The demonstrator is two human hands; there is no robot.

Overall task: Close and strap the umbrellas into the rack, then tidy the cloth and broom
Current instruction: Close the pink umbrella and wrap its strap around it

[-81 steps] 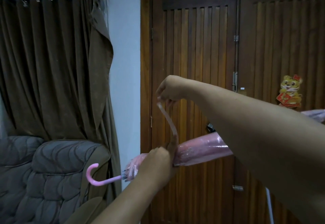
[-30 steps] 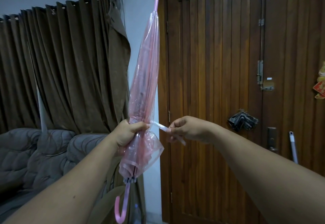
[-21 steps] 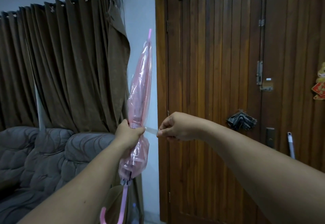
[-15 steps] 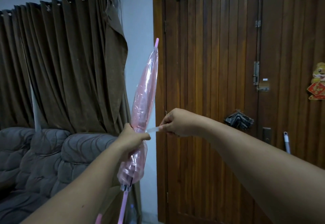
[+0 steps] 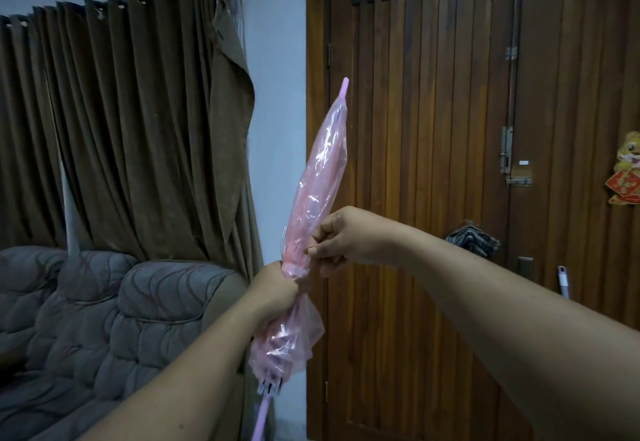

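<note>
Head view. A closed pink transparent umbrella [image 5: 320,177] is held in the air in front of the person, nearly upright, its tip tilted to the right and pointing up, its pink shaft leaving the frame at the bottom edge. It is not in any rack.

The left hand [image 5: 277,293] grips the umbrella around the gathered canopy, fingers wrapped about it; the loose lower part of the canopy bulges out below this hand.

The right hand [image 5: 341,238] is just above the left, its fingers curled and pinched together against the canopy at the gathered point. What it pinches is too small to make out; a strap cannot be confirmed.

Behind the umbrella stands a wooden double door [image 5: 433,180]. A dark bundle of cloth [image 5: 472,239] hangs on the door near a handle plate. A light-coloured broom handle [image 5: 562,281] leans by the right leaf, partly hidden by the right forearm. A cartoon decoration [image 5: 627,172] is fixed to the right leaf.

To the left, brown curtains [image 5: 138,121] hang from a rod, above a grey padded sofa [image 5: 104,319].
</note>
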